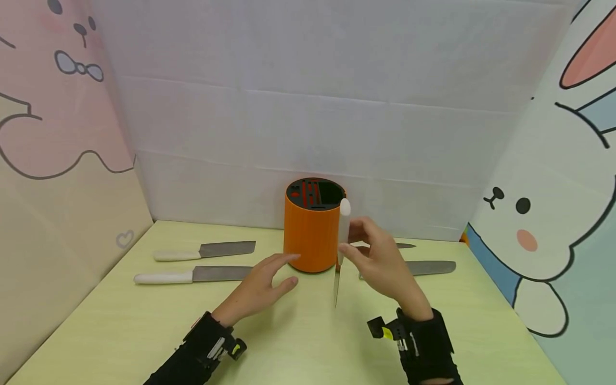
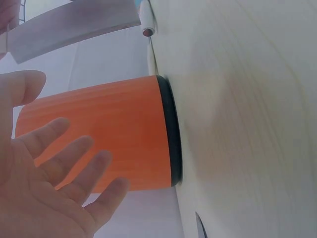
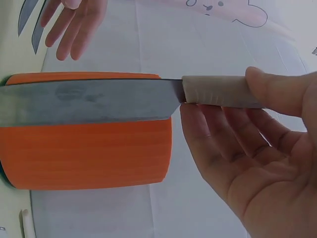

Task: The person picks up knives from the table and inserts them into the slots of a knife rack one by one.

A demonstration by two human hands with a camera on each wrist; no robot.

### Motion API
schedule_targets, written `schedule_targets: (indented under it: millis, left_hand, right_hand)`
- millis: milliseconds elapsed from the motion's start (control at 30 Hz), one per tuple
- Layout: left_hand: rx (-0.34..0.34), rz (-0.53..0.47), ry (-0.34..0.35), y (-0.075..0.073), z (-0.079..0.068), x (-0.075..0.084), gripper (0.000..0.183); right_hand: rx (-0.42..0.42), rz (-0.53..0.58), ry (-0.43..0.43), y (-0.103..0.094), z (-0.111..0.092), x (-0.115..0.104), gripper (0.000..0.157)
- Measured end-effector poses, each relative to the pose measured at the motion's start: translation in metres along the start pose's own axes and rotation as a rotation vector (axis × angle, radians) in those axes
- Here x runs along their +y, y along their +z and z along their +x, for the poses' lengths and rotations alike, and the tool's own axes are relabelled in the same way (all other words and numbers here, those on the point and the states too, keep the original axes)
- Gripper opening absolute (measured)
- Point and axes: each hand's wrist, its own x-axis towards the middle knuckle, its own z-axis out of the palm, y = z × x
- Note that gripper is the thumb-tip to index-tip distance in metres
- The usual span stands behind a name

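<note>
The right hand grasps a white-handled knife with a broad grey metal blade, its grip pinching the handle between thumb and fingers. The knife is held at the near right side of an upright orange cylindrical block with a slotted black top, long axis near vertical, handle up, tip down. The left hand, grip released and fingers extended, reaches by the block's left side, hiding the tip of the near left white-handled knife. Beyond that lies the far left white-handled knife, blade rightward. On the bench at right, two grey blades point right, partly behind the right hand.
</note>
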Motion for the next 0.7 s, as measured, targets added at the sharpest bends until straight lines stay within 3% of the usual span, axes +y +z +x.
schedule_targets:
  millis: [267, 700]
  left_hand:
    - [-0.006, -0.008, -0.019, -0.002, 0.000, 0.002, 0.049]
    - [-0.001, -0.015, 0.002, -0.002, 0.001, -0.002, 0.050]
  right_hand:
    - [0.019, 0.059, 0.007, 0.007, 0.001, 0.030, 0.034]
    - [0.040, 0.018, 0.068, 0.012, 0.001, 0.037, 0.032]
